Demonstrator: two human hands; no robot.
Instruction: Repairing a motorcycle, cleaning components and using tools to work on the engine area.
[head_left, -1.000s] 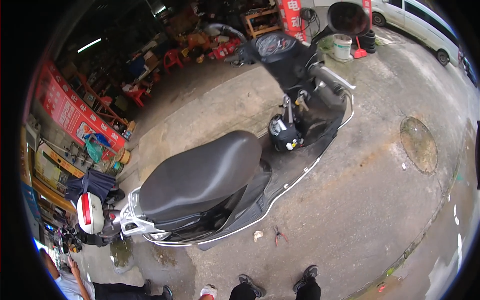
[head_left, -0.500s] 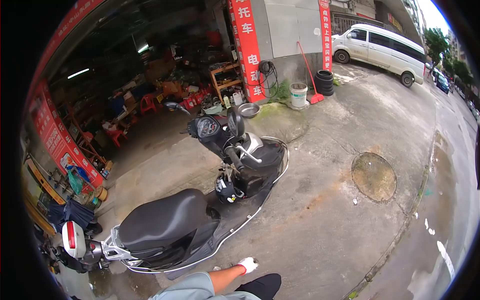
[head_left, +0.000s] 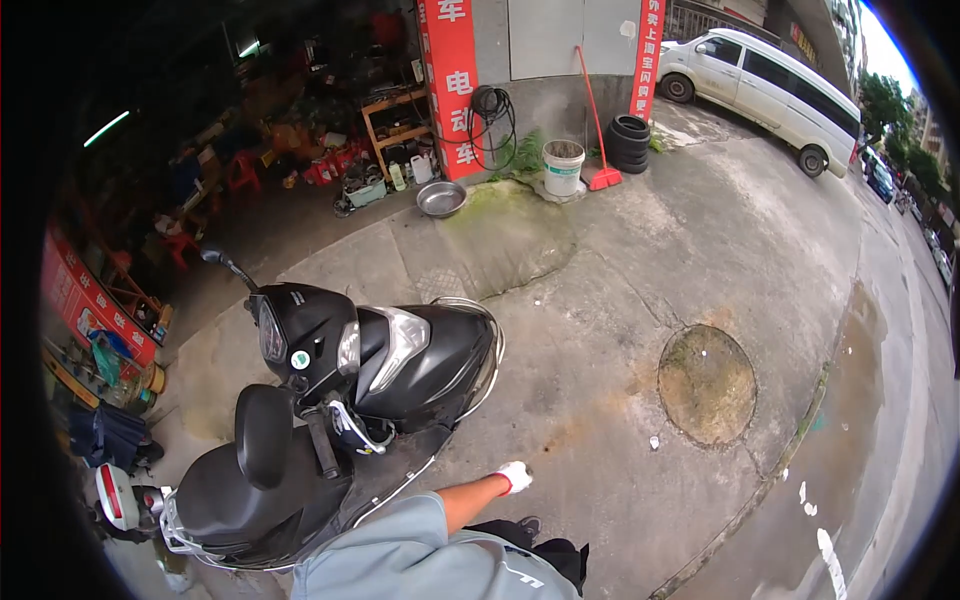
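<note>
A white glove with a red cuff covers my left hand (head_left: 515, 477), held low over the pavement in front of my body. It touches nothing that I can see, and its fingers are hidden under the back of the hand. My right hand is out of sight. Close on my left stands a black scooter (head_left: 428, 372) with silver trim. Its near mirror (head_left: 265, 436) overlaps the black seat (head_left: 200, 508), and the far mirror (head_left: 215, 258) sticks out toward the shop. Below the handlebar hangs a black and white object (head_left: 350, 425) whose kind I cannot make out.
A metal basin (head_left: 441, 199), a white bucket (head_left: 563, 168), a red broom (head_left: 605, 177) and stacked tyres (head_left: 628, 145) stand by the shop wall. A round cover (head_left: 707, 385) lies in the pavement. Behind it a white van (head_left: 765, 85) is parked.
My view has moved forward along the scooter, which now sits lower and farther left. My gloved left hand has moved slightly up and right in view. More of my shirt shows.
</note>
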